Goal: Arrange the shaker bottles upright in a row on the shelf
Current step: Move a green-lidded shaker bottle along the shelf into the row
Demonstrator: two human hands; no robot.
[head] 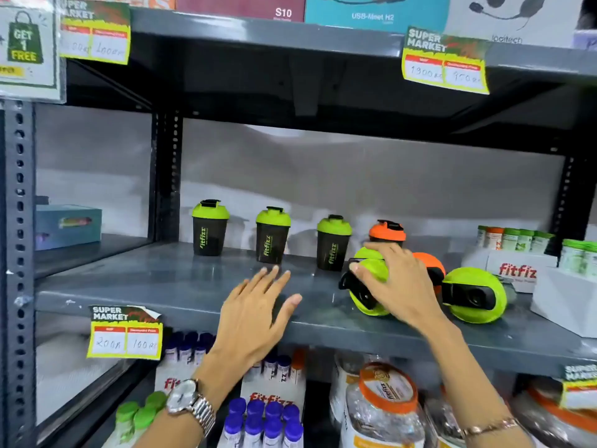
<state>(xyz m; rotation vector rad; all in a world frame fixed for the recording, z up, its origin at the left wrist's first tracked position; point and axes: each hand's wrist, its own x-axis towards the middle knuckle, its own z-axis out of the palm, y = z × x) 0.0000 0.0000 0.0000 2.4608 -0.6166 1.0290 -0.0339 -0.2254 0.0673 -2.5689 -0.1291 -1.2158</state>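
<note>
Three green-lidded shaker bottles (271, 236) stood upright in a spaced row toward the back of the grey metal shelf (161, 286), with an orange-lidded shaker (387, 232) upright just right of them. Nearer the front edge, a green-lidded shaker (368, 289) lay on its side, lid toward the camera; the right hand (395, 279) curled over it, fingers wrapped on the lid in a grasp. Beside it another orange-lidded bottle (429, 263) and a second toppled green shaker (473, 295) also lay down, touching or nearly so. The left hand (258, 310) hovered flat over the shelf's front lip, fingers spread and holding nothing. Bare shelf ran wide between the upright row and the front edge, and to the left as far as the perforated upright post (19, 221). White Fitfizz boxes (517, 270) crowded the right end. A yellow price tag (124, 333) hung from the front lip
</note>
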